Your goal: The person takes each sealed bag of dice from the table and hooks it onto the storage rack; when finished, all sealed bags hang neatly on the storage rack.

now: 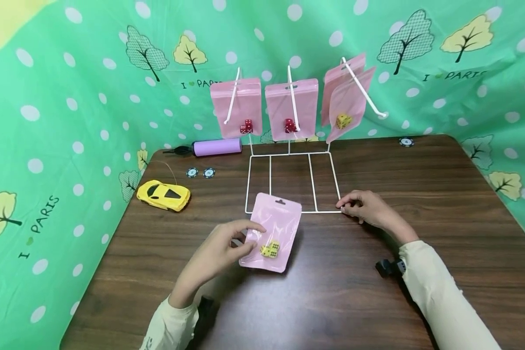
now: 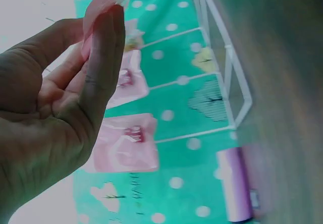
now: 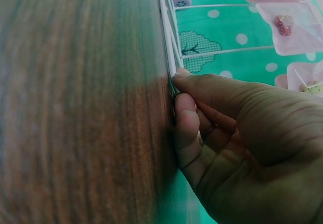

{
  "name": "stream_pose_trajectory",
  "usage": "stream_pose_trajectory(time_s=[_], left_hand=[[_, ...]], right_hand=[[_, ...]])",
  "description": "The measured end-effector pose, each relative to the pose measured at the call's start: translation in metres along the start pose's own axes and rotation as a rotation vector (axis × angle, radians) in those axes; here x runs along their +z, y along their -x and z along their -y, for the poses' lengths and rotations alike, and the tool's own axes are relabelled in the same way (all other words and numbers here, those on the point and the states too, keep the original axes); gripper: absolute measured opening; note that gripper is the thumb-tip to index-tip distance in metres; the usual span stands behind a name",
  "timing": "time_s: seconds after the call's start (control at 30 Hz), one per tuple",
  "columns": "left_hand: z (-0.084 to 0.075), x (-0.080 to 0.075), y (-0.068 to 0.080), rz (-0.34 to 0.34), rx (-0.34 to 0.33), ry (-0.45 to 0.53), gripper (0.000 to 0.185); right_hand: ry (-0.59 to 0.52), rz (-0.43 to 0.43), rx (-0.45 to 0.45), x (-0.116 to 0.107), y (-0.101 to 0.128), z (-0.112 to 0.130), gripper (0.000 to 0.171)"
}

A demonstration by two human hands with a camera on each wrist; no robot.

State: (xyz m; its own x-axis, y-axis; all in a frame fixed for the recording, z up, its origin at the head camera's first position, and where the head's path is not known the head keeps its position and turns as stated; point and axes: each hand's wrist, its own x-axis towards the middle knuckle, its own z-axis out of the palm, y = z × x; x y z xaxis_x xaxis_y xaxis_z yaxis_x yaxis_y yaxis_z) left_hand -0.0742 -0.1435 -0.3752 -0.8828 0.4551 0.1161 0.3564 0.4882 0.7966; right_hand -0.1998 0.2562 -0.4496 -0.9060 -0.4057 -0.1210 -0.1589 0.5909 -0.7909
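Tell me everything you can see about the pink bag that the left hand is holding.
The pink bag is a flat, glossy pouch that looks like plastic film, with a small hang hole at its top edge. Yellow dice sit inside near its bottom. It is tilted, top end toward the white wire rack. The left hand pinches its left edge between thumb and fingers; the wrist view shows the film between them. Whether its bottom corner touches the wooden table is unclear.
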Motion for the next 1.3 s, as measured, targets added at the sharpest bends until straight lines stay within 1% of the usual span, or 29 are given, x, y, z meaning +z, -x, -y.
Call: stream_pose_trajectory(time_s=[0.17,0.3,0.4,0.57,0.7,0.83,1.0,1.13,1.3], left_hand=[[-0.016,-0.005,-0.009,-0.077,0.065,0.026,0.027],[-0.026,-0.006,-0.018,-0.133,0.107,0.071,0.029],[-0.032,-0.007,-0.023,-0.162,0.155,0.099,0.028],[-0.038,-0.011,-0.028,-0.186,0.243,0.126,0.028],[-0.042,-0.014,-0.033,-0.184,0.281,0.120,0.029],[-0.050,-0.016,-0.042,-0.184,0.313,0.109,0.030],[-0.055,-0.014,-0.053,-0.206,0.331,0.129,0.030],[-0.055,-0.013,-0.063,-0.242,0.308,0.152,0.029],[-0.054,-0.014,-0.071,-0.264,0.279,0.170,0.028]], right_hand=[[0.001,-0.001,0.002,0.001,0.000,0.000,0.017],[0.005,-0.010,0.000,0.001,0.000,0.000,0.016],[0.006,-0.009,-0.001,0.000,0.000,-0.001,0.017],[-0.002,-0.012,0.004,0.001,0.001,-0.001,0.017],[-0.006,-0.008,0.006,0.001,0.000,-0.001,0.018],[-0.008,-0.006,0.011,0.000,0.000,-0.001,0.017],[-0.021,-0.003,0.023,0.002,0.002,-0.001,0.018],[-0.028,-0.003,0.018,0.002,0.001,-0.001,0.018],[-0.030,-0.007,0.017,0.001,0.000,0.000,0.018]])
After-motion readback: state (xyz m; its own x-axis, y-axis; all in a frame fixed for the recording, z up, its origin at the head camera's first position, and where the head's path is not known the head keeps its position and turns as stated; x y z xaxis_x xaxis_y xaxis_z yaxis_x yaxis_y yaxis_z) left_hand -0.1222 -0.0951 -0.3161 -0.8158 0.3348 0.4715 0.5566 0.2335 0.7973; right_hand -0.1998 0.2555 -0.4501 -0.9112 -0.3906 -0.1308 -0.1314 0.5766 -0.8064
